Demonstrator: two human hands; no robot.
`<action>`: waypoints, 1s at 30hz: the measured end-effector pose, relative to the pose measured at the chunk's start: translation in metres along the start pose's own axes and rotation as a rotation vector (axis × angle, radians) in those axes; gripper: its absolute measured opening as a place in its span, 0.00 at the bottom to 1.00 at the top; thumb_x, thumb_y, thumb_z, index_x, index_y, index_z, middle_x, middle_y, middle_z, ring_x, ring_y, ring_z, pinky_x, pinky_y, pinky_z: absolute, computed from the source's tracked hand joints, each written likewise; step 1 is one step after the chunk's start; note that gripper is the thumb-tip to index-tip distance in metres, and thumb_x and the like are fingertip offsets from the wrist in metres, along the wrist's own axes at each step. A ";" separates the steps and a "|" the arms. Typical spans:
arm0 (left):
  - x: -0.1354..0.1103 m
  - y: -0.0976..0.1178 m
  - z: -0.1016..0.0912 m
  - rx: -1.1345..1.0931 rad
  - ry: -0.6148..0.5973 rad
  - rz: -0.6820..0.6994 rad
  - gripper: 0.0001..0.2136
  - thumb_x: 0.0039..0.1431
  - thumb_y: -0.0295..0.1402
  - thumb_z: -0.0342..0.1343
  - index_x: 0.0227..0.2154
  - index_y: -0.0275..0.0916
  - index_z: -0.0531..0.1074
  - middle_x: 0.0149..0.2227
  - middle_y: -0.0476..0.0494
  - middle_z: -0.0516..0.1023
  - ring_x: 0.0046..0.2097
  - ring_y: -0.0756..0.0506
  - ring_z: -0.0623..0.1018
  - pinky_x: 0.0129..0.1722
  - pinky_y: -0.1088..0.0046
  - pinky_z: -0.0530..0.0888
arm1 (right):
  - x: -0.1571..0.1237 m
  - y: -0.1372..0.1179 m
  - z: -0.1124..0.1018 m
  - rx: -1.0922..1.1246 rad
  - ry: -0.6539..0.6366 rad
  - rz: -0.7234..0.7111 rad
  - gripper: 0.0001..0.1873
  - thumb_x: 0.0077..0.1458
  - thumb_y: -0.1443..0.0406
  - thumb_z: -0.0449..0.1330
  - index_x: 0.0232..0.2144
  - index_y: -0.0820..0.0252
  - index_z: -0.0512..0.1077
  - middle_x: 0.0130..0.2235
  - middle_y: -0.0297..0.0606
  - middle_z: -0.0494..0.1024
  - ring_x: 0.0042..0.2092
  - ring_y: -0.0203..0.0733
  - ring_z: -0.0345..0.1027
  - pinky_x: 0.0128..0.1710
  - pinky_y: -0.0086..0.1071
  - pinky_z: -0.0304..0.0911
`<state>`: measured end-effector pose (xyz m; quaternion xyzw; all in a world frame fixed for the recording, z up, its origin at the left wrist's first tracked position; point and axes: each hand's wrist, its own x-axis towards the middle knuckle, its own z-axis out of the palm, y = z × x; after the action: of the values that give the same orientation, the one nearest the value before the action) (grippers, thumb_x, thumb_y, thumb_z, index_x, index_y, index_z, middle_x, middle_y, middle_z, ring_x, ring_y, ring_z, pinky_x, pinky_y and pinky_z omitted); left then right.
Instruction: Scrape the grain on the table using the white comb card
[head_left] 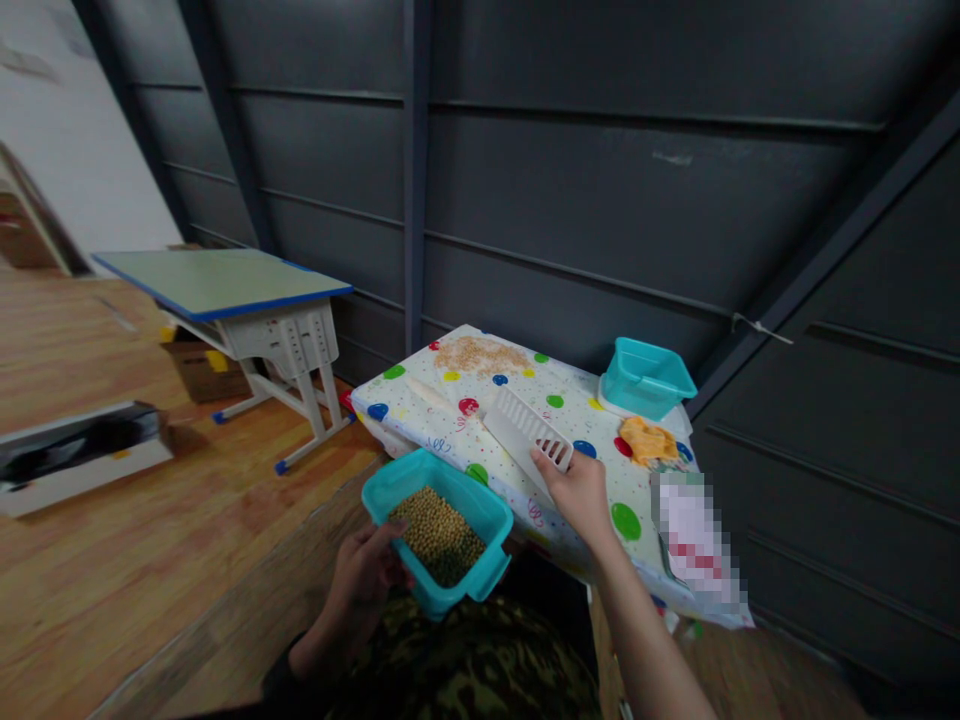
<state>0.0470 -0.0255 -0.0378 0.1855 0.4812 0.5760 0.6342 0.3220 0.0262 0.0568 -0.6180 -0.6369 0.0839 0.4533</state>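
My left hand (369, 560) grips the near left side of a teal plastic container (380, 487), its thumb over the rim. Inside lie pale yellow beans (431, 525) and, toward the near end, darker green ones. The container hangs tilted just off the table's front edge. In my right hand (579, 490) is a white slotted plastic piece (517, 440), pinched at its near end with the thumb on top. It slants over the table, and I cannot tell whether it touches the cloth. Beyond it, tan grains or crumbs (480, 355) are scattered on the tablecloth.
The table (555, 402) wears a balloon-print cloth. A long pale object (431, 393) lies at its left. On the right are another teal container (649, 380), an orange cloth (647, 440) and a blurred packet (694, 540). A desk (225, 275) stands left; a dark panelled wall (562, 180) rises behind.
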 end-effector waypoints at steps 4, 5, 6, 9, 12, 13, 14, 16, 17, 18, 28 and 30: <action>0.000 -0.001 -0.001 0.021 0.000 0.003 0.19 0.30 0.41 0.77 0.15 0.39 0.71 0.12 0.51 0.70 0.14 0.48 0.68 0.11 0.72 0.67 | 0.002 0.002 0.002 -0.009 0.009 0.002 0.22 0.58 0.50 0.59 0.24 0.59 0.79 0.25 0.44 0.83 0.28 0.51 0.76 0.27 0.34 0.62; 0.000 -0.001 -0.001 0.024 0.003 0.004 0.19 0.30 0.42 0.76 0.15 0.39 0.71 0.12 0.51 0.70 0.14 0.48 0.68 0.11 0.72 0.67 | 0.002 0.002 0.003 -0.013 0.008 0.002 0.22 0.58 0.50 0.59 0.23 0.59 0.78 0.25 0.44 0.83 0.28 0.50 0.76 0.27 0.34 0.62; 0.000 -0.001 -0.002 0.028 0.004 0.002 0.19 0.31 0.42 0.76 0.15 0.39 0.71 0.12 0.51 0.70 0.14 0.48 0.69 0.12 0.72 0.67 | 0.003 0.002 0.003 -0.017 0.004 0.002 0.22 0.58 0.50 0.59 0.22 0.59 0.78 0.25 0.44 0.83 0.27 0.50 0.76 0.27 0.34 0.61; 0.000 -0.001 -0.002 0.021 -0.005 -0.009 0.19 0.30 0.43 0.76 0.15 0.39 0.71 0.12 0.51 0.70 0.14 0.48 0.69 0.12 0.71 0.68 | 0.004 0.003 0.005 -0.017 -0.007 -0.003 0.22 0.58 0.51 0.59 0.22 0.59 0.78 0.26 0.44 0.83 0.27 0.50 0.76 0.27 0.33 0.61; 0.000 0.000 -0.002 0.003 -0.018 -0.005 0.19 0.29 0.42 0.77 0.16 0.38 0.72 0.12 0.51 0.70 0.14 0.48 0.69 0.12 0.71 0.68 | 0.003 0.004 0.006 0.007 -0.021 -0.009 0.22 0.58 0.51 0.59 0.23 0.60 0.78 0.26 0.44 0.83 0.28 0.49 0.76 0.27 0.33 0.61; -0.001 0.000 -0.002 0.004 -0.015 0.001 0.19 0.29 0.42 0.77 0.15 0.38 0.72 0.12 0.51 0.70 0.14 0.48 0.68 0.12 0.71 0.68 | 0.003 0.004 0.006 0.019 -0.028 -0.009 0.22 0.58 0.51 0.59 0.23 0.60 0.79 0.26 0.44 0.83 0.28 0.49 0.76 0.27 0.33 0.61; 0.000 -0.001 -0.002 0.008 -0.008 0.004 0.19 0.29 0.42 0.77 0.15 0.38 0.71 0.12 0.51 0.69 0.14 0.48 0.68 0.11 0.71 0.68 | 0.002 0.005 0.006 0.031 -0.037 -0.009 0.22 0.58 0.51 0.59 0.23 0.61 0.79 0.26 0.44 0.83 0.28 0.49 0.75 0.28 0.33 0.61; 0.001 -0.002 -0.003 0.013 -0.003 0.009 0.19 0.31 0.42 0.76 0.15 0.38 0.71 0.12 0.51 0.69 0.14 0.48 0.68 0.12 0.72 0.68 | 0.002 0.005 0.006 0.054 -0.054 -0.010 0.22 0.58 0.51 0.60 0.23 0.61 0.78 0.26 0.43 0.83 0.27 0.48 0.74 0.28 0.34 0.62; 0.002 -0.003 -0.004 0.015 -0.004 0.008 0.19 0.31 0.42 0.76 0.15 0.38 0.71 0.11 0.51 0.69 0.14 0.48 0.68 0.12 0.72 0.68 | 0.002 0.005 0.006 0.065 -0.055 -0.009 0.22 0.57 0.50 0.60 0.23 0.61 0.78 0.26 0.43 0.83 0.27 0.47 0.74 0.28 0.34 0.62; 0.003 -0.004 -0.004 0.015 -0.009 0.005 0.20 0.31 0.43 0.76 0.15 0.38 0.71 0.12 0.51 0.70 0.14 0.48 0.69 0.12 0.72 0.68 | 0.003 0.006 0.007 0.075 -0.053 -0.007 0.22 0.57 0.50 0.60 0.23 0.61 0.78 0.26 0.43 0.83 0.26 0.47 0.73 0.28 0.34 0.62; -0.003 0.002 0.001 -0.005 0.010 0.001 0.19 0.30 0.41 0.76 0.16 0.37 0.73 0.12 0.51 0.70 0.14 0.48 0.69 0.11 0.72 0.68 | 0.019 0.002 0.016 0.078 0.016 0.016 0.22 0.55 0.49 0.60 0.20 0.58 0.74 0.23 0.42 0.81 0.25 0.46 0.72 0.27 0.33 0.59; -0.005 0.005 0.003 0.006 0.026 0.003 0.19 0.28 0.41 0.76 0.14 0.37 0.71 0.11 0.50 0.69 0.13 0.47 0.69 0.11 0.71 0.68 | 0.020 0.000 0.017 0.072 0.015 0.015 0.22 0.55 0.49 0.60 0.19 0.58 0.73 0.22 0.41 0.80 0.25 0.46 0.72 0.27 0.33 0.58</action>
<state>0.0474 -0.0276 -0.0311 0.1804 0.4907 0.5779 0.6267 0.3139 0.0514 0.0563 -0.6067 -0.6254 0.1052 0.4794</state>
